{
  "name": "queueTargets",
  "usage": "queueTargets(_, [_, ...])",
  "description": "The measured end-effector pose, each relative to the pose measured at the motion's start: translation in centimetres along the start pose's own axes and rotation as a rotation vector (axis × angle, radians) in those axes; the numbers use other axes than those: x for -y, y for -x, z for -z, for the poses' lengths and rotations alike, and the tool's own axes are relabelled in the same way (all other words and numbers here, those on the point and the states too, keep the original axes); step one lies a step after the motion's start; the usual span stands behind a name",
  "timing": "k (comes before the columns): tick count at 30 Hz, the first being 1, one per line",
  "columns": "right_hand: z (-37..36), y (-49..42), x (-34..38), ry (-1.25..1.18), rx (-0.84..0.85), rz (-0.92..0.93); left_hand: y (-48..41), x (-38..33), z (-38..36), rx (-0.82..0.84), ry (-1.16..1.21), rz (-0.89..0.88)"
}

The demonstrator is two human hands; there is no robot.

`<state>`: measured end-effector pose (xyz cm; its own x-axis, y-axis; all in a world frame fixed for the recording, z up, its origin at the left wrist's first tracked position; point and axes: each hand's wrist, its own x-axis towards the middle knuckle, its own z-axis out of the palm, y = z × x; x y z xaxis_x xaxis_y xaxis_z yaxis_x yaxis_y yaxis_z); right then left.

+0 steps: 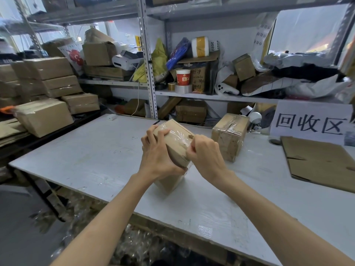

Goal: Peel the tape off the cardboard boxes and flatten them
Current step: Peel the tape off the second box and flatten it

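A small brown cardboard box (pixel 175 138) stands tilted on one corner on the white table (pixel 92 156), wrapped in clear tape (pixel 179 134). My left hand (pixel 156 152) clasps the box's left side and top edge. My right hand (pixel 206 155) pinches a wrinkled strip of the clear tape at the box's right edge. A second taped box (pixel 229 136) stands upright just behind and to the right. A flattened cardboard sheet (pixel 322 162) lies at the table's far right.
Taped boxes (pixel 44 116) are stacked on a side stand to the left. Metal shelving (pixel 148 60) behind the table holds boxes, bags, tape rolls and a red cup (pixel 183 77). A white paper sign (pixel 309 121) leans at the back right. Crumpled tape litters the floor below the table edge.
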<state>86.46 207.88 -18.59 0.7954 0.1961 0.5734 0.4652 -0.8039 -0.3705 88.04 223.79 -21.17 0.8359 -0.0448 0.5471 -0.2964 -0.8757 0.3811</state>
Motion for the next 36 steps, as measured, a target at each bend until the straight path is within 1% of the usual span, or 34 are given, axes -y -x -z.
queueTargets(3, [-0.3, 0.4, 0.1, -0.133, -0.095, -0.122, 0.0, -0.1, 0.0, 0.021, 0.023, -0.001])
queueTargets(5, [0.0, 0.0, -0.3, -0.218, -0.049, -0.169, -0.3, 0.0, 0.1, 0.05, 0.014, 0.005])
queueTargets(7, [0.7, -0.5, -1.0, -0.39, 0.057, -0.191, -0.6, 0.3, 0.2, 0.083, 0.022, 0.01])
queueTargets(9, [1.2, -0.7, -1.5, -0.535, 0.082, -0.236, -0.7, 0.7, 0.4, 0.082, 0.045, 0.03])
queueTargets(10, [1.3, -0.7, -1.7, -0.521, 0.083, -0.236, -0.7, 0.8, 0.5, 0.07, 0.059, 0.045])
queueTargets(12, [1.0, -0.3, -1.6, -0.333, 0.095, -0.208, -0.5, 0.7, 0.4, 0.06, 0.061, 0.053])
queueTargets(13, [0.8, -0.1, -1.5, -0.31, 0.087, -0.214, -0.5, 0.5, 0.4, 0.062, 0.056, 0.048])
queueTargets(16, [0.3, -0.1, -1.3, -0.463, 0.078, -0.232, -0.4, 0.4, 0.3, 0.048, 0.048, 0.039])
queueTargets(17, [0.3, -0.2, -1.3, -0.469, 0.096, -0.216, -0.4, 0.5, 0.3, 0.04, 0.052, 0.038])
queueTargets(19, [0.5, -0.4, -1.5, -0.376, 0.133, -0.141, -0.2, 0.6, 0.2, 0.021, 0.08, 0.047])
queueTargets(20, [0.4, -0.5, -1.4, -0.289, 0.12, -0.092, -0.2, 0.5, 0.1, 0.014, 0.098, 0.059])
queueTargets(22, [0.3, -0.5, -1.2, -0.138, 0.042, 0.007, -0.4, 0.3, -0.1, 0.014, 0.133, 0.095])
queueTargets(23, [0.2, -0.5, -1.1, -0.113, 0.012, 0.031, -0.6, 0.2, -0.1, 0.023, 0.148, 0.109])
queueTargets(24, [0.2, -0.5, -1.2, -0.153, 0.006, 0.021, -0.8, 0.3, 0.0, 0.038, 0.161, 0.11])
queueTargets(25, [0.3, -0.5, -1.6, -0.275, 0.022, -0.032, -1.0, 0.6, 0.0, 0.063, 0.177, 0.099])
queueTargets(27, [0.9, -0.6, -2.4, -0.663, 0.117, -0.161, -1.3, 1.1, 0.1, 0.13, 0.216, 0.109])
queueTargets(28, [1.0, -0.5, -2.9, -0.783, 0.12, -0.206, -1.4, 1.3, 0.1, 0.166, 0.231, 0.125])
queueTargets(29, [1.0, -0.4, -3.3, -0.807, 0.074, -0.238, -1.5, 1.4, 0.2, 0.192, 0.244, 0.133])
queueTargets(30, [0.9, -0.3, -3.7, -0.749, -0.012, -0.244, -1.5, 1.5, 0.2, 0.207, 0.254, 0.127])
queueTargets(31, [0.8, -0.2, -4.0, -0.64, -0.086, -0.229, -1.6, 1.5, 0.3, 0.22, 0.258, 0.112])
queueTargets(32, [0.6, -0.1, -4.3, -0.553, -0.11, -0.211, -1.6, 1.5, 0.5, 0.235, 0.256, 0.097])
queueTargets(33, [0.6, 0.0, -4.6, -0.51, -0.081, -0.197, -1.5, 1.6, 0.8, 0.255, 0.253, 0.088])
queueTargets(36, [0.8, -0.2, -5.3, -0.568, 0.122, -0.134, -1.4, 2.1, 1.8, 0.342, 0.264, 0.08])
